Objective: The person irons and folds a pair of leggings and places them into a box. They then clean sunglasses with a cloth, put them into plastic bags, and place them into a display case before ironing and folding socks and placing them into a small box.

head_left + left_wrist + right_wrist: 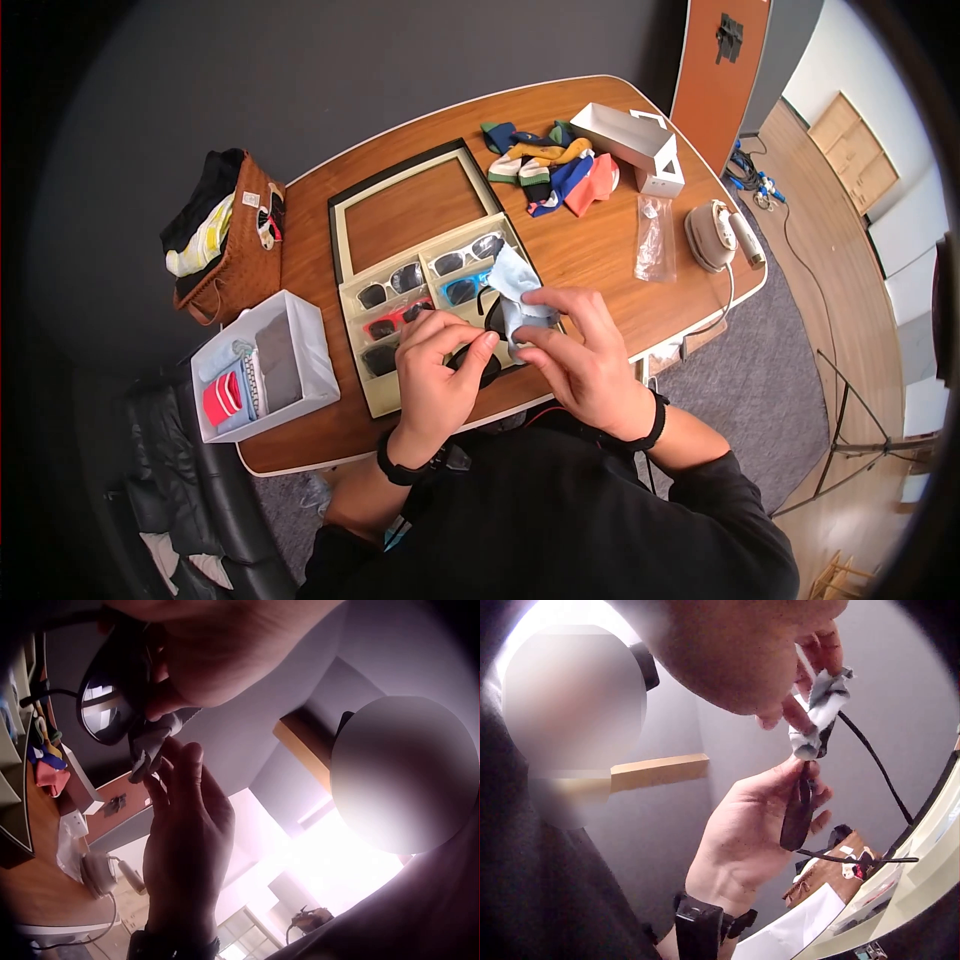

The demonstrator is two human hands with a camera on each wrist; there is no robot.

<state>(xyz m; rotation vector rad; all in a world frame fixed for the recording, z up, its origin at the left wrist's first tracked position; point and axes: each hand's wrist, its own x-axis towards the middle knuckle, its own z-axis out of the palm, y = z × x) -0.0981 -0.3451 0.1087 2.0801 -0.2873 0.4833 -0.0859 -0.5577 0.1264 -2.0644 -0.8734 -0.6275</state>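
Note:
Black sunglasses (105, 712) with thin temples are held up in front of the body, over an open eyewear case (336, 235). My left hand (440, 370) pinches them at the frame between thumb and fingers. A pale blue cloth (513, 275) is gripped in my right hand (590, 365), folded over the other lens; in the right wrist view it covers that end of the sunglasses. The case holds white-framed sunglasses (392, 287), a second white pair (467, 256), a red pair (398, 318) and a blue pair (463, 289) in compartments.
Left of the case stand a white box (318, 350) of folded cloths and a brown basket (240, 265) of clothing. Colourful socks (545, 165), an open white box (625, 140), a clear plastic bag (655, 240) and a handheld steamer-like appliance (710, 237) with a cord lie to the right.

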